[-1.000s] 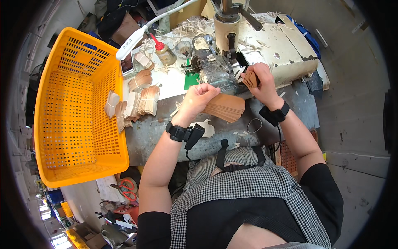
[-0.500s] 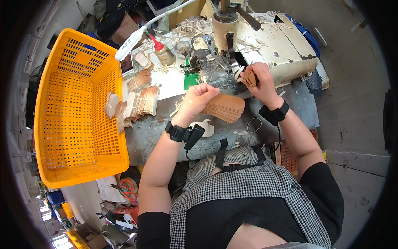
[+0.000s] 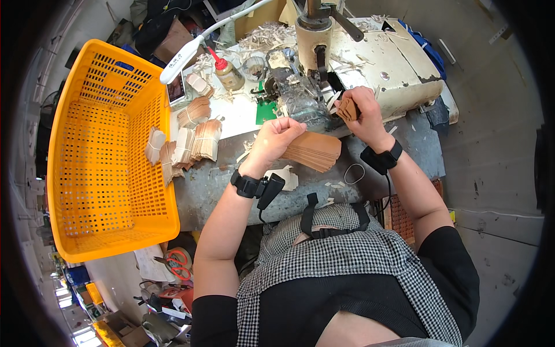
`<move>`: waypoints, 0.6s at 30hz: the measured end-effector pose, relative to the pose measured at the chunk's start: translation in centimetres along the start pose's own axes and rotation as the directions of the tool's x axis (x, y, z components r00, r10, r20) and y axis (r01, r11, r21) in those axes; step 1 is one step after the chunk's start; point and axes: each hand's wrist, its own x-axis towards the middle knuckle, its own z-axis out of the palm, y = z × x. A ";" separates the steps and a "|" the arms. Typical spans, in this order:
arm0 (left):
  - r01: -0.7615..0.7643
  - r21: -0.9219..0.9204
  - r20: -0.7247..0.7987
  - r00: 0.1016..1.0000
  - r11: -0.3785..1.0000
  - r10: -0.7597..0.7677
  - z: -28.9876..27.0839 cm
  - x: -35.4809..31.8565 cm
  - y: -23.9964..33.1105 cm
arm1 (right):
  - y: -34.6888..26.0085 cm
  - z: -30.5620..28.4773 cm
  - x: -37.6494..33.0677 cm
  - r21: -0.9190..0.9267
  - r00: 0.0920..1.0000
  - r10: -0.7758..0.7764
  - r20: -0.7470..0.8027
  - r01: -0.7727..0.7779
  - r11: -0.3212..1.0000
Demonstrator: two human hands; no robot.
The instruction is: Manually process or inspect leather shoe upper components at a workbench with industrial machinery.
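My left hand [image 3: 276,137] pinches one end of a fanned stack of brown leather strips [image 3: 315,151], held over the bench's front part. Closed around a smaller bunch of brown leather pieces [image 3: 347,109] is my right hand [image 3: 365,110], close to the working head of a machine [image 3: 324,87]. Pale thin scraps stick out beside its fingers. A pale rubber band [image 3: 354,173] lies on the grey metal bench below the strips, with a pale leather scrap [image 3: 283,177] to its left. Several banded bundles of leather pieces [image 3: 206,140] lie left of my left hand.
A yellow plastic crate [image 3: 115,231] stands at the left, against the bundles. Behind them are a red-capped bottle [image 3: 229,74], a clear cup [image 3: 254,68] and a white lamp [image 3: 182,62] on a bent neck. Leather shavings [image 3: 266,37] litter the machine table. Orange-handled scissors [image 3: 179,264] hang low at left.
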 end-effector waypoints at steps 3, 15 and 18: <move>0.000 -0.016 0.017 1.000 1.000 0.000 -0.1 0.0 -0.2 | -0.1 0.0 0.0 -0.002 1.000 0.003 0.001 -0.003 1.000; -0.025 -0.060 -0.003 1.000 0.998 0.025 0.2 -0.1 -0.5 | 0.0 0.1 0.0 -0.008 1.000 0.001 -0.001 -0.001 1.000; 0.000 -0.043 0.017 1.000 0.999 0.001 0.1 -0.4 -0.3 | -0.4 0.0 0.4 -0.015 0.998 -0.034 -0.046 0.034 0.999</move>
